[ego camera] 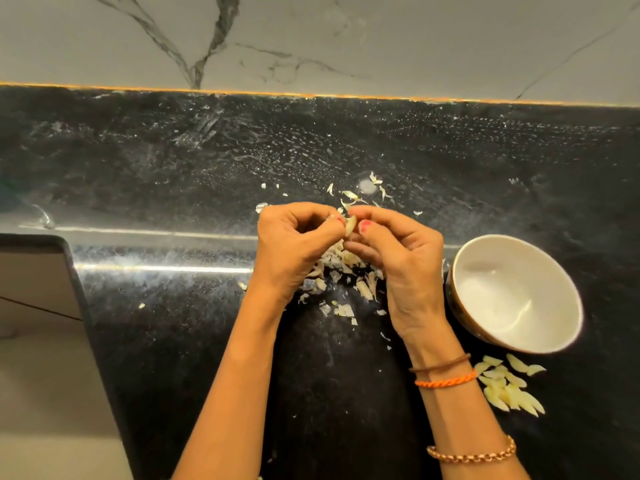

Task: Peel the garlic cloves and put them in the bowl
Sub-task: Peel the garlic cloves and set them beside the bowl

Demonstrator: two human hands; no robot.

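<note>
Pinching one garlic clove [350, 226] between both hands, left hand [294, 251] and right hand [405, 261] curled round it above the skin scraps [341, 271]. White bowl [512, 292] looks empty; peeled cloves [509, 386] sit on the black surface [173, 168] just beside it.

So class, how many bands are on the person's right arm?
3: a brown band nearest the right hand, an orange band just behind it, a gold chain bracelet further up.
</note>
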